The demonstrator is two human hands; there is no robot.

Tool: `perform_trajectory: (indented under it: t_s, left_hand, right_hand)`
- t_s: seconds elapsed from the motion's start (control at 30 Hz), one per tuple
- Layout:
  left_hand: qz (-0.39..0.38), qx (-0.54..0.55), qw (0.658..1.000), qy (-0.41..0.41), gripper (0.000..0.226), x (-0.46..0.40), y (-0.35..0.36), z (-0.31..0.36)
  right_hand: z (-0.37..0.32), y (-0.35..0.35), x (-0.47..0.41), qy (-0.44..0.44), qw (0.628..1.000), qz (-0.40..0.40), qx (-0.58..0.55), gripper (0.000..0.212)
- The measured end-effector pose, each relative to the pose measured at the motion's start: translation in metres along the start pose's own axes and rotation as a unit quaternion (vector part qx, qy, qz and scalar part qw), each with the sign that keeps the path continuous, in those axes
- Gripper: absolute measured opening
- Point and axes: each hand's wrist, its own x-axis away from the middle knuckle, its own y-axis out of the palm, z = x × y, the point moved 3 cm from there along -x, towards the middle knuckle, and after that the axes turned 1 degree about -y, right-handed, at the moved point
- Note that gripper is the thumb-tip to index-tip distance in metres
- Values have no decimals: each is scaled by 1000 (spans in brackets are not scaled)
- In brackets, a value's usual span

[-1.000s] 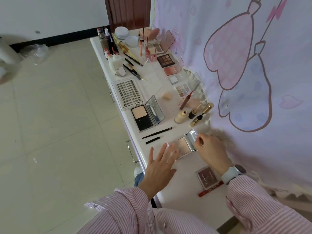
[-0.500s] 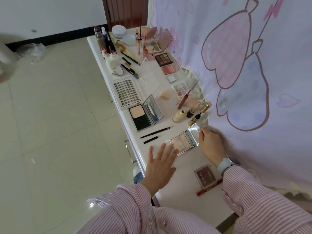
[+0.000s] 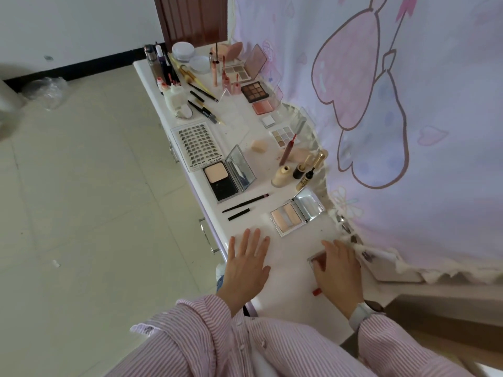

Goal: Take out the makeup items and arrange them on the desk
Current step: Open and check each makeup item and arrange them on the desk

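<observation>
I take the step in hand to be lifting the small brown compact that lies on the white bench, near the edge closest to me and just short of the open two-pan palette. My right hand lies over the compact and hides most of it; its fingers reach forward across the lid, but I cannot tell whether they already pinch the case or only rest on it. My left hand lies flat on the bare bench, level with the compact on the floor side, fingers spread and holding nothing. A red lipstick peeps out from under the right palm, on the near side of the compact, so I would close thumb and fingers on the compact's two short edges and lift straight up, so as not to roll that tube off the bench. The fringed curtain touches the hand on the far side of the compact, and I would keep the knuckles clear of its trim. A good spot to set it seems to be the bare patch between the left hand and the palette, squared up with the palette and short of the black pencil beyond.
</observation>
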Motion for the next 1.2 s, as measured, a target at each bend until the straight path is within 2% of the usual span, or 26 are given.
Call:
perform_trajectory:
  t_s: [0.13, 0.23, 0.3, 0.33, 0.37, 0.4, 0.47, 0.53, 0.57, 0.6, 0.63, 0.73, 0.83, 0.97, 1.07, 1.2]
  left_hand:
    - [-10, -13, 1000, 1, 61, 8, -1, -4]
    - [-34, -7, 999, 8, 60, 10, -4, -5]
    - [-49, 85, 995, -8, 53, 10, -12, -3]
    - [-41, 185, 981, -42, 47, 11, -20, -2]
    - [-20, 298, 950, -95, 40, 12, -29, -2]
    - [2, 404, 903, -147, 35, 14, -37, -3]
    - [-4, 550, 810, -202, 31, 20, -50, -3]
    - [-82, 674, 706, -201, 33, 27, -52, 3]
    - [-124, 726, 648, -195, 35, 32, -54, 7]
    - [-157, 756, 608, -186, 39, 37, -55, 10]
    - [-182, 769, 587, -173, 43, 42, -56, 12]
    - [-211, 778, 578, -127, 55, 51, -54, 13]
    - [-196, 777, 586, -117, 54, 57, -53, 11]
    - [-179, 759, 608, -148, 44, 63, -53, 9]
    - [-170, 737, 630, -178, 47, 66, -55, 5]
    - [-168, 734, 623, -211, 55, 65, -60, 3]
  right_hand:
    - [3, 12, 2, -18, 996, -14, 86, 52]
    - [0, 15, 3, -42, 993, -27, 108, 47]
    - [-2, 14, 3, -52, 992, -29, 107, 44]
    - [-3, 12, 5, -61, 993, -26, 94, 45]
    - [-6, 9, 6, -72, 996, -16, 57, 46]
    - [-9, 4, 9, -82, 997, -3, -8, 48]
    - [-18, -9, 18, -92, 978, 12, -185, 51]
    - [-30, -20, 28, -106, 944, 2, -314, 58]
    - [-36, -25, 34, -120, 932, -3, -342, 63]
    - [-43, -28, 38, -138, 925, -6, -355, 66]
    - [-49, -31, 43, -157, 919, -8, -360, 69]
    - [-64, -33, 54, -194, 910, -22, -365, 73]
    - [-71, -31, 64, -212, 909, -36, -356, 72]
    - [-71, -31, 70, -229, 919, -44, -319, 66]
    - [-67, -32, 69, -243, 923, -35, -297, 54]
    - [-68, -32, 66, -234, 912, -37, -335, 48]
